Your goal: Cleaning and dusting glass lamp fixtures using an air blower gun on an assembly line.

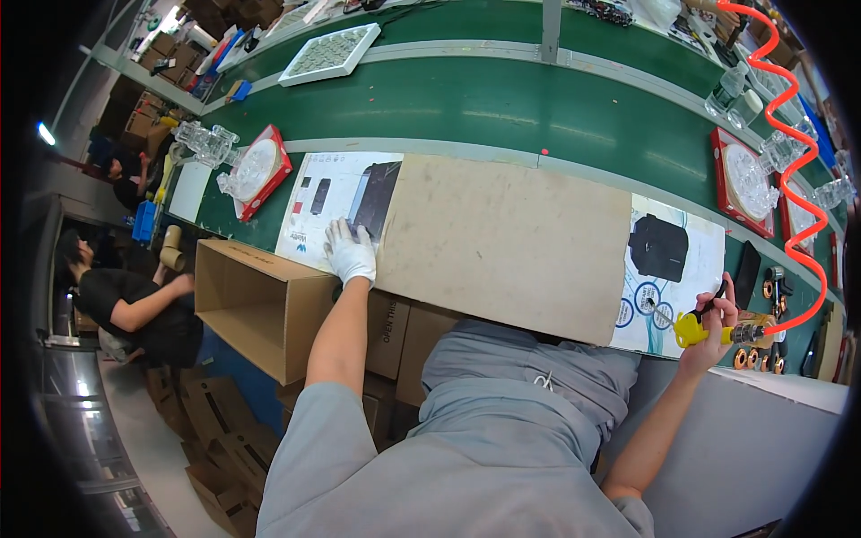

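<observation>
My left hand (349, 252), in a white glove, lies flat on a white printed sheet (334, 206) at the left edge of a brown cardboard sheet (502, 242) on the bench. Its fingers are spread and hold nothing. My bare right hand (713, 327) grips a yellow pneumatic tool (695, 330) at the right, over another white printed sheet (668, 278). An orange coiled air hose (789, 152) runs up from the tool. A dark flat device (373, 199) lies on the left sheet, just above my gloved fingers.
An open cardboard box (260, 305) stands below the bench at the left. A green conveyor belt (484, 103) runs behind the bench with a white tray of parts (329, 52). Red trays (260, 170) (744, 184), clear plastic parts and copper coils (758, 359) sit nearby. Another person (134, 305) works at far left.
</observation>
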`<state>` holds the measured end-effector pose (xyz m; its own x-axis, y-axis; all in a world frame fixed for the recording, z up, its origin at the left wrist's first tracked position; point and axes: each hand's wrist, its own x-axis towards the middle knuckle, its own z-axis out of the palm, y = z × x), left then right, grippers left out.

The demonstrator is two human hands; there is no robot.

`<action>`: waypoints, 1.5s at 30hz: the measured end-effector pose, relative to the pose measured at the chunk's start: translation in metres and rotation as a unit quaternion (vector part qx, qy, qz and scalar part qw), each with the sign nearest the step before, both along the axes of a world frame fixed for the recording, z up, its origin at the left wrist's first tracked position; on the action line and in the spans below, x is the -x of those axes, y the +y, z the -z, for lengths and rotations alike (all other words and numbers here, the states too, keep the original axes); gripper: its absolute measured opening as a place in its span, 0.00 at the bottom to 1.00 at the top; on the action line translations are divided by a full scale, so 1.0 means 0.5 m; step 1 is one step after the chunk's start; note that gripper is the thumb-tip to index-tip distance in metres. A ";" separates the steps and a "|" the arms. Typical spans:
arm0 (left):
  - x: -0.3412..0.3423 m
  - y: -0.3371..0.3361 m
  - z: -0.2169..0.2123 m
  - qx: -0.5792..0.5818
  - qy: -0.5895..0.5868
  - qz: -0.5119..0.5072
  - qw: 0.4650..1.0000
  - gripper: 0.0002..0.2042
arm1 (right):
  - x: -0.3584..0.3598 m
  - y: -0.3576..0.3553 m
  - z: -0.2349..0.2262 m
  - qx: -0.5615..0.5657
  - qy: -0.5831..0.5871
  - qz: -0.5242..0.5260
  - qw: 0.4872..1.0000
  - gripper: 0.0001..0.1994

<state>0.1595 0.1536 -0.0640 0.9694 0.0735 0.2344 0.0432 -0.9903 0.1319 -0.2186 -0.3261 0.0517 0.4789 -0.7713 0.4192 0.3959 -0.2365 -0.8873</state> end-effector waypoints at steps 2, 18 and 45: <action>-0.003 -0.002 0.002 -0.003 0.000 0.001 1.000 0.28 | -0.001 -0.003 0.002 -0.002 0.002 0.002 1.000 0.08; 0.006 -0.007 0.001 0.046 -0.023 0.019 0.999 0.26 | -0.005 0.010 -0.004 -0.046 -0.012 0.044 0.998 0.05; 0.026 -0.439 -0.027 -0.051 0.069 0.336 0.938 0.33 | -0.021 0.014 -0.030 -0.072 0.011 0.004 0.997 0.05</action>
